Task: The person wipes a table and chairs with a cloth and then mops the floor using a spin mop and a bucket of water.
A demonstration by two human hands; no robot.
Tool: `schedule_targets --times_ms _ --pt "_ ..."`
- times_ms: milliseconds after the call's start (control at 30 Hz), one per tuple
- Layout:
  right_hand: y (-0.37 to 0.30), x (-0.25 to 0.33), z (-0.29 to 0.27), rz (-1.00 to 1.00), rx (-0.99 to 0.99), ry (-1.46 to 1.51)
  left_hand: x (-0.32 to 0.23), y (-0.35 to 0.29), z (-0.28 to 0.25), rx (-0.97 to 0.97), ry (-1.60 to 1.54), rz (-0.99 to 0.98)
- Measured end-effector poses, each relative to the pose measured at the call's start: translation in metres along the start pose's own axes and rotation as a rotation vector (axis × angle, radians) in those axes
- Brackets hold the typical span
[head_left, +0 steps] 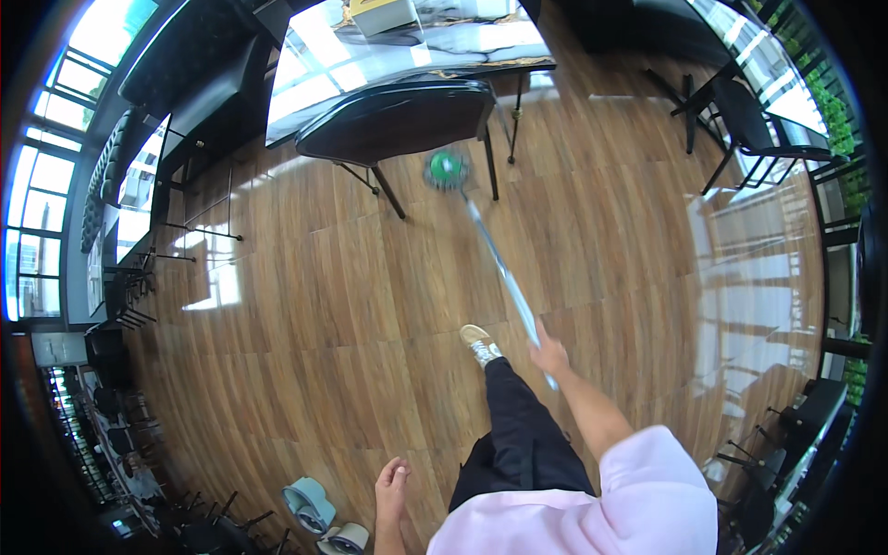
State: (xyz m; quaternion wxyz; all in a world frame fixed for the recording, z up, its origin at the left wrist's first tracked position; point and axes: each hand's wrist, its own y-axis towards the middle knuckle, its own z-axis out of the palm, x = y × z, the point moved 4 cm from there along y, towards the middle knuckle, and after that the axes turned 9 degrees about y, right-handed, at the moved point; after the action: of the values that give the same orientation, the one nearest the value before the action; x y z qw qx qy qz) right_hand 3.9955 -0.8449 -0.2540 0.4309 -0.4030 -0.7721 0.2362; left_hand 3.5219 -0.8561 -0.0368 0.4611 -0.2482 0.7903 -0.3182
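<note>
My right hand [548,353] is wrapped round the upper end of a pale, silvery mop handle [504,273]. That handle slants forward and left across the floor. At its far end the round mop head [447,170], green in the middle with a greyish fringe, rests by the legs of a dark chair [398,125] and is slightly blurred. My left hand [393,483] hangs low at my side, its fingers loosely curled with nothing visible in them. Near it on the floor stand a grey-green bucket [310,504] and a second grey container [344,539], partly cut off.
Ahead stands a marble-patterned table [444,46] with a box [381,15] on top. A dark bench seat [199,92] lines the far left. More chairs [754,129] and tables are along the right and lower left. Wood-look flooring [324,296] lies between, with window glare on it.
</note>
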Motion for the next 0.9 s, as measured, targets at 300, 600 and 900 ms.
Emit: schedule_targets --times_ms 300,600,900 --pt "0.180 0.169 -0.010 0.033 -0.025 0.103 0.092 -0.036 -0.081 -0.034 0.450 -0.250" --pt "-0.156 -0.070 0.044 0.411 0.179 -0.015 0.072 -0.035 -0.076 0.082 0.044 -0.605" --pt "0.138 0.165 0.016 0.086 0.045 0.073 -0.034 0.086 -0.086 0.097 0.122 -0.293"
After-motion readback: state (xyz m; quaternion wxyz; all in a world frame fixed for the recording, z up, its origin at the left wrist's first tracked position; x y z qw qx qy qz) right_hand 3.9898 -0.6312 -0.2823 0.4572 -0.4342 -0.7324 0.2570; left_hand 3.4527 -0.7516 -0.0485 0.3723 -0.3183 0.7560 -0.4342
